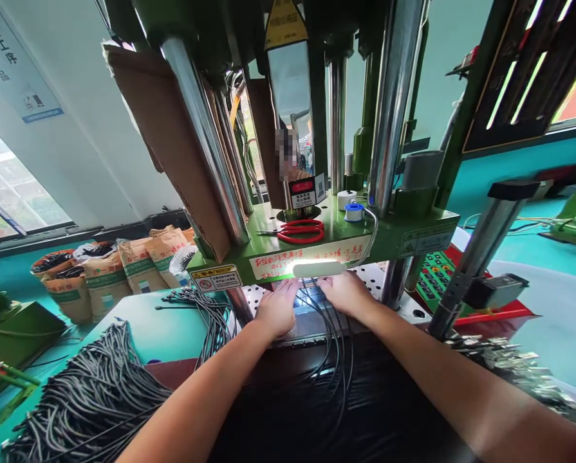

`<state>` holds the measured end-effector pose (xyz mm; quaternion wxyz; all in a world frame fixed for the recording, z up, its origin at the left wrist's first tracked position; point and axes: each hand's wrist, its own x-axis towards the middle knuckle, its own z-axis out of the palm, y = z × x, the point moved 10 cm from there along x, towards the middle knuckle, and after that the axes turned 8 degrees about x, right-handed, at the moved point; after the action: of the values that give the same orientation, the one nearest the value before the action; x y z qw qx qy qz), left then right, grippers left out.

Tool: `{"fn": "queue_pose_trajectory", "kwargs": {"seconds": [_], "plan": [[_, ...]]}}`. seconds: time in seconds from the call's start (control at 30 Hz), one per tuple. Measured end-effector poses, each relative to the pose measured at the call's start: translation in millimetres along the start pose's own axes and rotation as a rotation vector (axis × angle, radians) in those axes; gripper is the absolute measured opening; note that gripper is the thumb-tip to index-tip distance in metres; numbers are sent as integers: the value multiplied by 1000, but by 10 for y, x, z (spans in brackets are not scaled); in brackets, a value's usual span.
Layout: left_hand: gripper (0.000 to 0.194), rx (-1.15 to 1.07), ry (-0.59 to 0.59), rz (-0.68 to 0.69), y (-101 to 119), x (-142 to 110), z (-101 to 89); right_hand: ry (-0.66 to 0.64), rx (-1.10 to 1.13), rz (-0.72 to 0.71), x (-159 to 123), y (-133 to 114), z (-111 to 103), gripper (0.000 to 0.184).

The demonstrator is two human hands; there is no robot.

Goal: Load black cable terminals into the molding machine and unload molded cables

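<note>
Several thin black cables [333, 341] run from a metal mould [307, 321] under the green press head down over a dark surface at the front. My left hand [277, 307] rests at the mould's left side, its fingers stretched forward towards the cable ends. From the right reaches my right hand [348, 294], with fingers bent in beside the cables. Its fingertips are partly hidden by a bright lamp [319, 269], and what they grip is too small to make out. The cable ends inside the mould are hard to see in the glare.
Red-handled pliers [301, 231] and a blue-and-white spool [354, 213] lie on the press's green plate [389, 228]. Steel columns [210, 141] flank the working gap. A large bundle of black cables [89, 399] lies left; metal-ended parts [510, 370] are heaped right. Sacks [140, 263] stand behind.
</note>
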<state>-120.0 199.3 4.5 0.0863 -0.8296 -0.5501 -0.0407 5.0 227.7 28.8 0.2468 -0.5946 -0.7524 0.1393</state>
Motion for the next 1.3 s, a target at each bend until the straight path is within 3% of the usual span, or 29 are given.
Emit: {"fn": "queue_pose_trajectory", "kwargs": {"seconds": [0.13, 0.27, 0.53, 0.77, 0.87, 1.0, 1.3], "plan": [[54, 26, 3, -9, -18, 1, -35, 46, -13, 61, 16, 230, -121, 32], [56, 50, -2, 17, 24, 29, -83, 45, -17, 69, 5, 311, -73, 31], [67, 70, -63, 120, 157, 104, 23, -14, -31, 79, 5, 329, 80, 38], [83, 67, -77, 215, 242, 151, -89, -31, -40, 69, -7, 299, 123, 39], [80, 53, -81, 258, 304, 172, -85, -36, -53, 41, 9, 282, 162, 37], [75, 27, -77, 243, 301, 202, -26, -44, -87, 20, 31, 285, 204, 34], [84, -13, -92, 204, 281, 229, 79, -98, -151, -17, 66, 220, 276, 29]]}}
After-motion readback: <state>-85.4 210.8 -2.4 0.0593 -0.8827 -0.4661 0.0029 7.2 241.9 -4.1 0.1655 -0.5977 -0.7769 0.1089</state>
